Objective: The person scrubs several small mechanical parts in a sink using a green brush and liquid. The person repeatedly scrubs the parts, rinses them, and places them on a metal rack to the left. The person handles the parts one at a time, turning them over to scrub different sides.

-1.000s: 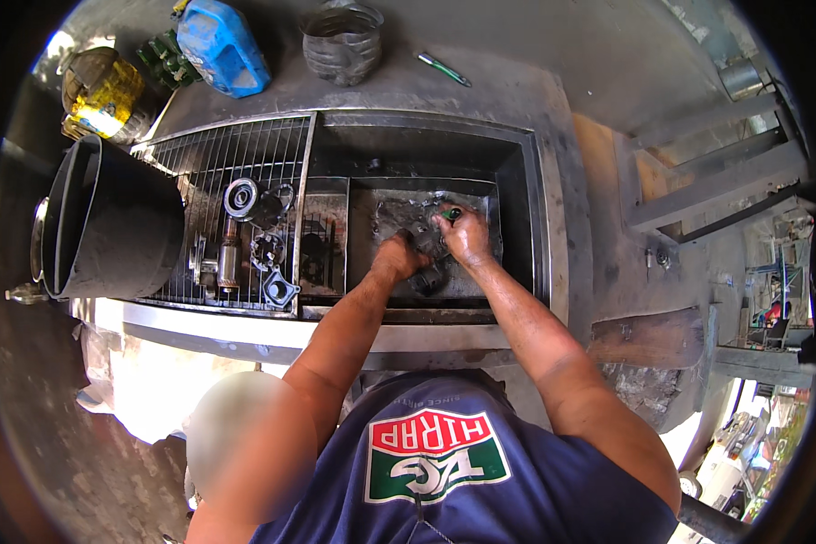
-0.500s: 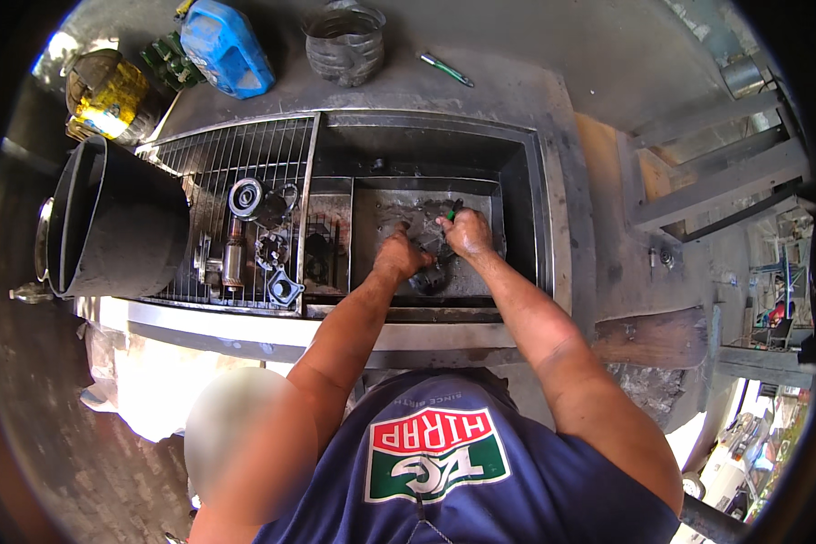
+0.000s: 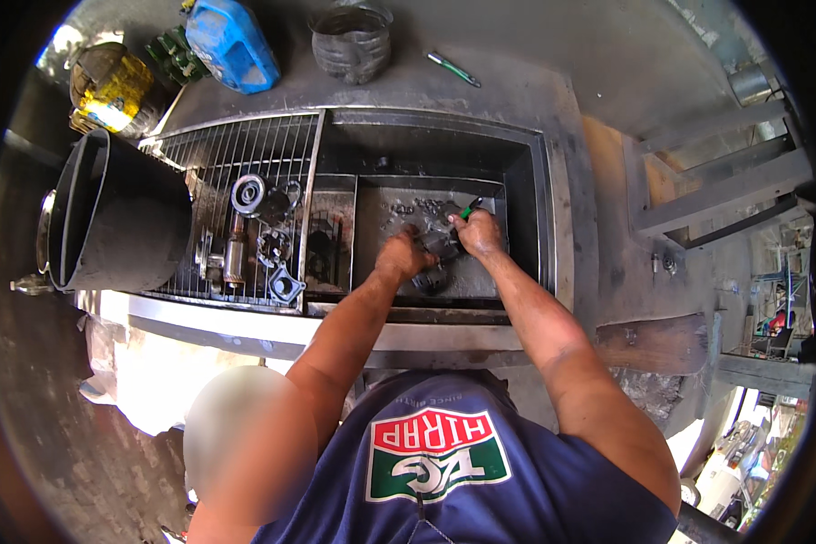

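My left hand [image 3: 403, 255] is closed around a dark, greasy metal part [image 3: 431, 277] in the shallow wash tray [image 3: 467, 288]. The part looks rounded at its near end, but my fingers hide much of it. My right hand [image 3: 480, 234] grips what looks like a green-handled brush [image 3: 466, 214], its dark tip sticking up past my fingers. The brush's working end is hard to make out against the dark part. Murky liquid with bubbles [image 3: 406, 213] lies in the tray beyond my hands.
Left of the tray, a wire rack [image 3: 177, 163] bears a ring-shaped part [image 3: 247, 194], an armature [image 3: 236, 261] and a metal bracket [image 3: 286, 286]. A black bucket [image 3: 136, 213] lies at the far left. Behind stand a blue jug [image 3: 231, 45], a cut plastic bottle [image 3: 352, 50] and a green pen-like tool [image 3: 453, 69].
My right hand has shifted slightly right and toward me with the green-handled brush. More of the dark part and the bubbly liquid shows between my hands. My left hand keeps its hold.
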`<state>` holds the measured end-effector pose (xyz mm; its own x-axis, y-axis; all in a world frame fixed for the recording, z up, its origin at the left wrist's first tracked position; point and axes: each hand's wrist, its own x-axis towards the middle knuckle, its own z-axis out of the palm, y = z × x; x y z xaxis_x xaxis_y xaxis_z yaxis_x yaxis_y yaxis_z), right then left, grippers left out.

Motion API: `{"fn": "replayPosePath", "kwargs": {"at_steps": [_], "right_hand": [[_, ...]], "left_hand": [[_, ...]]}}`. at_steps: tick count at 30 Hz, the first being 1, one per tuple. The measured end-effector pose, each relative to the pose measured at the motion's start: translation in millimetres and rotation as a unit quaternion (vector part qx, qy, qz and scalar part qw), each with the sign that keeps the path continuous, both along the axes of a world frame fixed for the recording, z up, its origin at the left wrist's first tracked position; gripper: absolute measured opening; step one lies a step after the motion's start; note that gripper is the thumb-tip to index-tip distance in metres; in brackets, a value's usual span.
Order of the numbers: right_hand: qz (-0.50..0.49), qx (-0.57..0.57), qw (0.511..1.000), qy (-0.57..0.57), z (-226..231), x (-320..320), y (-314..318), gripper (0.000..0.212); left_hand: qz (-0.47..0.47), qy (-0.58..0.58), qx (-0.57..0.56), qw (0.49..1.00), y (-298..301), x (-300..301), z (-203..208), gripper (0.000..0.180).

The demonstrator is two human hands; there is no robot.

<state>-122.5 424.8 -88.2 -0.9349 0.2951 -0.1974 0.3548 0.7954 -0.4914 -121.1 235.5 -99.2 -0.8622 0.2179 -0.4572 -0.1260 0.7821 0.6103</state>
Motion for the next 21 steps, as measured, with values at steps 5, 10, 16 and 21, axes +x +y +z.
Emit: {"fn": "replayPosePath", "kwargs": {"at_steps": [5, 10, 16, 21], "right_hand": [[0.201, -0.247, 0.948, -0.028, -18, 2, 17, 0.031], [0.091, -0.002, 0.992, -0.091, -20, -25, 41, 0.036], [0.167, -0.094, 0.98, 0.046, 3, -12, -5, 0.044], [0.057, -0.087, 0.993, 0.047, 13, -8, -13, 0.044]], "left_hand": [[-0.034, -0.032, 0.028, 0.999, -3, -3, -11, 0.084], [-0.086, -0.032, 0.0, 0.996, -5, -6, -21, 0.085], [-0.078, -0.058, 0.033, 0.995, -24, -8, -34, 0.087], [-0.13, 0.001, 0.051, 0.99, -20, -12, -42, 0.085]]}}
